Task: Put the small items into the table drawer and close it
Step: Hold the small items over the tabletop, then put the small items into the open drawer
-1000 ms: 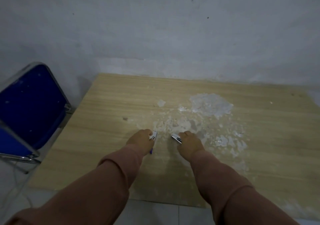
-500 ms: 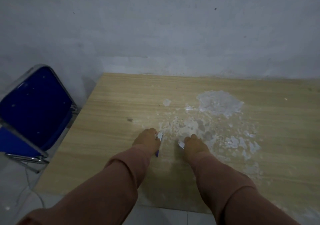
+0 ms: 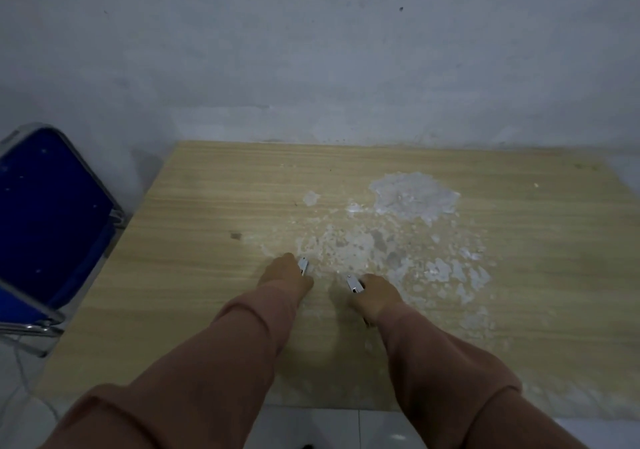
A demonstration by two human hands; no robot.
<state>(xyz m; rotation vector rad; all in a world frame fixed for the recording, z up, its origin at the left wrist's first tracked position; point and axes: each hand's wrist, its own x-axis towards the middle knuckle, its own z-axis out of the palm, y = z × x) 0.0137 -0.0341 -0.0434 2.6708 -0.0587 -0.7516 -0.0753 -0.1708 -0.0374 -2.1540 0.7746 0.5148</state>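
Both my hands rest near the middle of a light wooden table (image 3: 194, 241). My left hand (image 3: 284, 274) is closed around a small silvery item (image 3: 303, 264) whose tip sticks out past the fingers. My right hand (image 3: 375, 296) is closed around a second small silvery item (image 3: 355, 284), with a dark end showing below the wrist. Both sleeves are salmon pink. No drawer is visible from this angle.
White flaky patches (image 3: 412, 196) of worn surface spread across the tabletop right of centre. A blue folding chair (image 3: 45, 220) with a metal frame stands off the table's left edge. A grey wall backs the table, and pale floor tiles show below its near edge.
The hands keep their grip on the two items and stay side by side. The view has shifted slightly, and the hands sit a little further apart.
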